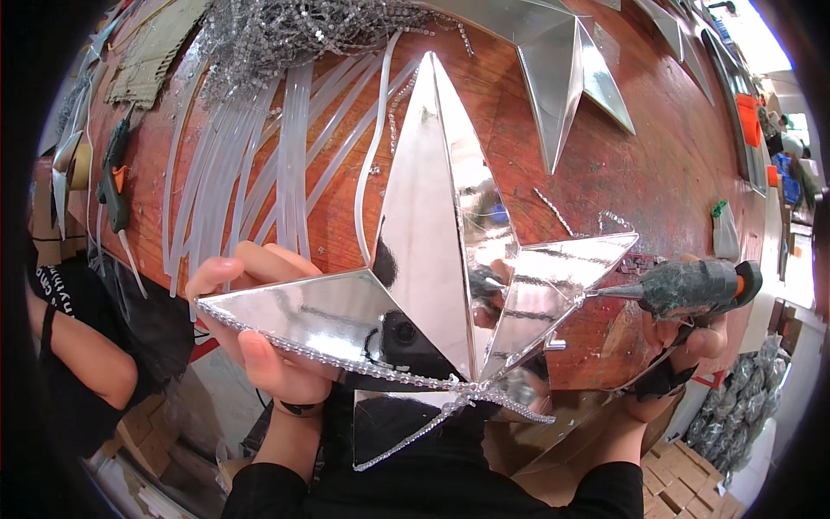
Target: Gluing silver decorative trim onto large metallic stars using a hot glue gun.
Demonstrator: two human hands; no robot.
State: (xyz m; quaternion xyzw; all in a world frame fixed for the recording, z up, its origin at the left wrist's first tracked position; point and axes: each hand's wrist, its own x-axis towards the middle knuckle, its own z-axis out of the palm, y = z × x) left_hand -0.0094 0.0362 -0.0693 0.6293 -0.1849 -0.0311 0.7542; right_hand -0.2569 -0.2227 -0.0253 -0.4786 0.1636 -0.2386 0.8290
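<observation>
Left hand [259, 333] clamped on mirrored star [432, 285], tilting beaded edge up for access; right hand [683, 342] fist-closed around glue gun [692, 288], nozzle at star's point.

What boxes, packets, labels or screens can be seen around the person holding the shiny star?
Cardboard boxes: brown, stacked on the floor at the lower right, below the table edge.
More brown cardboard boxes: on the floor at the lower left, near another person's arm.
No screens or readable signs show.
</observation>
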